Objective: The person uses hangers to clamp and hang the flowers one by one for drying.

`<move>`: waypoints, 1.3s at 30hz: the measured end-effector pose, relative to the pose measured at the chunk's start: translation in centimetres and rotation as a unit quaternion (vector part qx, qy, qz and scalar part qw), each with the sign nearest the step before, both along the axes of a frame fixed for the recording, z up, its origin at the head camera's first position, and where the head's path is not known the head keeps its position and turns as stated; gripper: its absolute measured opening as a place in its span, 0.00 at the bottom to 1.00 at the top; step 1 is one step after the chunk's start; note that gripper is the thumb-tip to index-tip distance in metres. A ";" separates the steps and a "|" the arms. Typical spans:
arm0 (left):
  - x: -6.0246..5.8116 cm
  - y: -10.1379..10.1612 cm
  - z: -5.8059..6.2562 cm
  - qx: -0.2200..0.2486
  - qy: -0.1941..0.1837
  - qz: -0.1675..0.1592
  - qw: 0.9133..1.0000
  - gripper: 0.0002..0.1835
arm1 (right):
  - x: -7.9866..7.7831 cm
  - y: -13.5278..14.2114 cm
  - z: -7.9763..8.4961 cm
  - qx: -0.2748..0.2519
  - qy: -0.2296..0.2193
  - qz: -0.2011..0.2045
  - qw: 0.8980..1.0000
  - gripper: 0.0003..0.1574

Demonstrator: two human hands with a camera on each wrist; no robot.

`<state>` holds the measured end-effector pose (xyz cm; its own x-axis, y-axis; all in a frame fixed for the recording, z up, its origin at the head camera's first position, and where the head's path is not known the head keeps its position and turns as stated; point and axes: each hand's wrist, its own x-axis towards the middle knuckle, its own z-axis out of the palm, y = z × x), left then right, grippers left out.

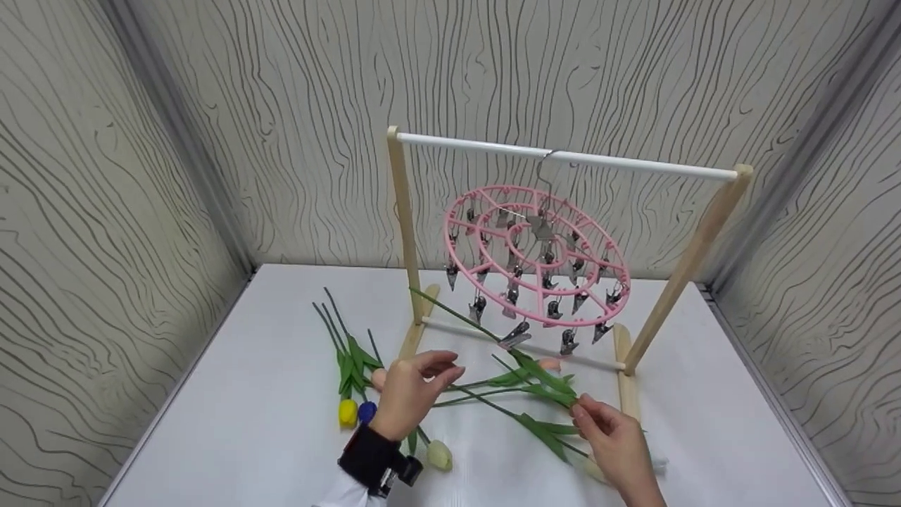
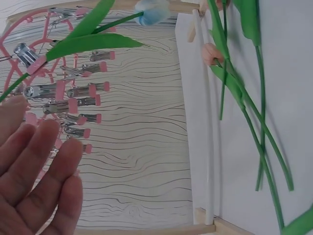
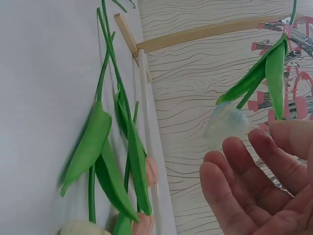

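A pale blue tulip (image 3: 227, 125) hangs tilted from the pink round hanger (image 1: 540, 282), its stem caught in a metal clip (image 1: 517, 336) at the hanger's near edge. My right hand (image 1: 616, 440) is beside the bloom, fingers bent loosely and spread; in the head view it covers the bloom. Whether a fingertip touches the petals I cannot tell. My left hand (image 1: 408, 394) hovers left of the hanging stem, holding nothing, its fingers relaxed. In the left wrist view, the clip's pink tips (image 2: 36, 64) press on the stem near the leaves.
A wooden stand with a white rod (image 1: 479, 145) carries the hanger and its several dangling clips. On the white table (image 1: 239, 394) lie a yellow tulip (image 1: 348, 413), a dark blue tulip (image 1: 367, 412), a white tulip (image 1: 440, 455) and pinkish tulips (image 3: 151, 171). Patterned walls enclose the table.
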<state>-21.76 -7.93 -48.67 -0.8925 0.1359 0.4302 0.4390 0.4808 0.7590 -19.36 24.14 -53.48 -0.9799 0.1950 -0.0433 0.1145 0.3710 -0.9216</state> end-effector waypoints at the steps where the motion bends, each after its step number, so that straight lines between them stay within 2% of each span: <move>1: 0.3 -0.3 -0.4 -0.004 -0.008 0.008 1.000 0.12 | 0.0 0.2 -0.3 0.016 0.000 0.002 1.000 0.22; 4: 1.2 -1.3 -1.6 -0.012 -0.020 0.023 0.999 0.11 | 0.1 0.7 -0.7 0.069 0.009 0.009 0.998 0.21; 9: 2.4 -2.4 -3.3 -0.029 -0.008 0.025 0.999 0.11 | 0.1 1.3 -1.2 0.142 0.028 0.023 0.989 0.14; 15: 3.3 -2.3 -4.7 -0.060 -0.003 0.033 0.998 0.11 | 0.1 1.4 -1.6 0.204 0.052 0.040 0.977 0.06; 23: 4.1 -1.6 -5.4 -0.113 -0.033 0.033 0.992 0.11 | 0.3 1.0 -2.1 0.295 0.086 0.086 0.948 0.07; 29: 5.0 -1.2 -6.4 -0.115 -0.049 0.022 0.992 0.10 | 1.0 0.9 -2.5 0.352 0.082 0.115 0.925 0.11; 39: 5.9 -0.1 -7.7 -0.089 -0.077 -0.001 0.993 0.10 | 1.5 1.2 -3.2 0.388 0.090 0.133 0.908 0.10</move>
